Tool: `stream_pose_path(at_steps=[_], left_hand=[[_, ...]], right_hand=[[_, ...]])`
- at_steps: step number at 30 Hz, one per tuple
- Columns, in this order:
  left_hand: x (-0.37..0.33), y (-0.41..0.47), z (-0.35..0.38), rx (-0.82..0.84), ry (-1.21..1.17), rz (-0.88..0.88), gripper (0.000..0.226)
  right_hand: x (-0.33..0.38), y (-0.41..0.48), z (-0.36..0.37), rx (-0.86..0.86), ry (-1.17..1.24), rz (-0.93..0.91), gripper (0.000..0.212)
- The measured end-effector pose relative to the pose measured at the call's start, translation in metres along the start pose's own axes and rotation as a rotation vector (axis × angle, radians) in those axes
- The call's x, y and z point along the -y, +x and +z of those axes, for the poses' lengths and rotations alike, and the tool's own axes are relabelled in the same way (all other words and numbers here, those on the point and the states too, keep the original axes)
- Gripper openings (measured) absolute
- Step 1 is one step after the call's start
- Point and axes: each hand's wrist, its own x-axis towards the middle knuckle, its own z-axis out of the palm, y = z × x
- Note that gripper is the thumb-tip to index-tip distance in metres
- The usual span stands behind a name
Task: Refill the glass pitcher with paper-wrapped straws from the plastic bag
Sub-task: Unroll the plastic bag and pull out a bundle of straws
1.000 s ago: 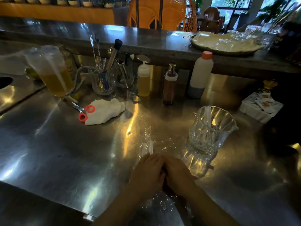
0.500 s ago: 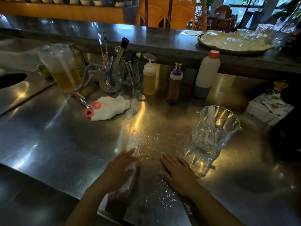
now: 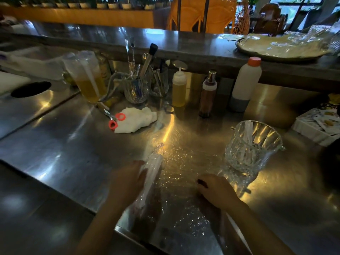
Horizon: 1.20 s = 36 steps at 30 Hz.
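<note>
Under left hand (image 3: 127, 183): straws (image 3: 151, 173).

One head-worn wide-angle camera looks forward and steeply down, close over the steel counter (image 3: 55, 162), its far view reaching the raised bar ledge (image 3: 184, 46).

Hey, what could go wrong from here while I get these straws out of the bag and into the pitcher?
The plastic bag spreads across the counter toward the glass pitcher; tugging it with your right hand might nudge or tip the pitcher. The straws under your left hand lie near the counter edge, so some could roll off.
</note>
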Motion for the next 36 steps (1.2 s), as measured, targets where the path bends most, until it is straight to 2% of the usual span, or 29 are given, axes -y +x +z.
stream_pose_path(at_steps=[3, 4, 6, 8, 11, 13, 15, 17, 18, 21, 25, 29, 31, 33, 36], left_hand=[[-0.041, -0.012, 0.024, 0.05, -0.091, 0.322, 0.026], [-0.048, -0.015, 0.036, 0.115, -0.059, 0.418, 0.028], [-0.05, -0.016, 0.057, 0.254, 0.054, 0.477, 0.035], [-0.039, -0.012, 0.071, 0.312, 0.171, 0.464, 0.043], [-0.016, -0.004, 0.072, 0.219, 0.383, 0.506, 0.048], [0.003, 0.005, 0.062, 0.261, 0.484, 0.438, 0.057], [0.022, 0.012, 0.051, 0.277, 0.513, 0.297, 0.067], [0.038, 0.016, 0.044, 0.312, 0.495, 0.187, 0.08], [0.046, 0.017, 0.04, 0.312, 0.452, 0.145, 0.079], [0.064, 0.02, 0.031, 0.333, 0.322, 0.05, 0.052], [0.078, 0.017, 0.025, 0.39, 0.147, -0.014, 0.051], [0.082, 0.011, 0.029, 0.398, 0.134, -0.058, 0.053], [0.074, 0.011, 0.029, 0.314, 0.19, -0.026, 0.056], [0.053, 0.01, 0.028, 0.191, 0.196, 0.086, 0.064], [0.012, 0.002, 0.04, 0.211, 0.257, 0.312, 0.073]], right_hand=[[0.021, 0.007, 0.011, -0.165, 0.028, -0.046, 0.021], [0.027, 0.007, 0.019, -0.15, 0.039, -0.078, 0.027], [0.033, 0.005, 0.037, -0.053, 0.04, -0.113, 0.043], [0.029, 0.002, 0.051, -0.011, -0.041, -0.116, 0.049], [0.019, 0.002, 0.06, -0.032, -0.12, -0.126, 0.053], [0.014, 0.002, 0.063, -0.022, -0.159, -0.142, 0.054], [0.011, 0.003, 0.064, -0.022, -0.184, -0.148, 0.054], [0.009, 0.001, 0.064, -0.02, -0.186, -0.144, 0.054], [0.008, 0.001, 0.063, -0.019, -0.182, -0.143, 0.055], [0.007, -0.001, 0.062, -0.024, -0.175, -0.149, 0.055], [0.003, -0.002, 0.058, -0.015, -0.168, -0.169, 0.055], [-0.011, -0.009, 0.05, -0.016, -0.143, -0.179, 0.052], [-0.015, -0.012, 0.044, -0.091, -0.073, -0.107, 0.048], [-0.016, -0.013, 0.039, -0.218, -0.016, 0.044, 0.044], [-0.016, -0.012, 0.035, -0.214, 0.001, 0.314, 0.057]])
